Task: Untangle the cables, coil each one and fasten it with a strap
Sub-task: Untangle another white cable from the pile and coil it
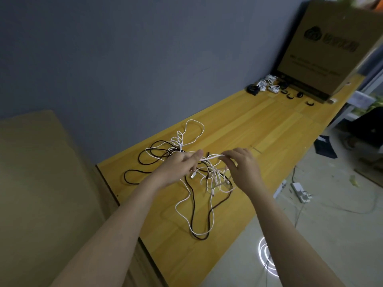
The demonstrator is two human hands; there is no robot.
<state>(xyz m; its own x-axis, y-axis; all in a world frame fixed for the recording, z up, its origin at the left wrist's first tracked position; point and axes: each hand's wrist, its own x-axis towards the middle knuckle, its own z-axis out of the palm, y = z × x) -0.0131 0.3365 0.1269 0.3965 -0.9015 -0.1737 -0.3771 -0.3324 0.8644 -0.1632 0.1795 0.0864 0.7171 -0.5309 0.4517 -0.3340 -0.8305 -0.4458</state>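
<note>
A tangle of white cables (211,179) and black cables (132,175) lies on the yellow wooden table (269,125). My left hand (180,164) and my right hand (240,164) hold a stretch of white cable (213,156) taut between them, lifted a little above the knot. Each hand pinches one end of that stretch. A white USB plug (192,176) hangs just under my left hand. Long white and black loops trail toward the table's near edge.
At the table's far end lie several coiled white cables (268,83), a black coil (253,89) and loose black straps (290,96), in front of a tilted cardboard box (323,48). Another cardboard box (41,183) stands at left. A power strip (299,190) lies on the floor at right.
</note>
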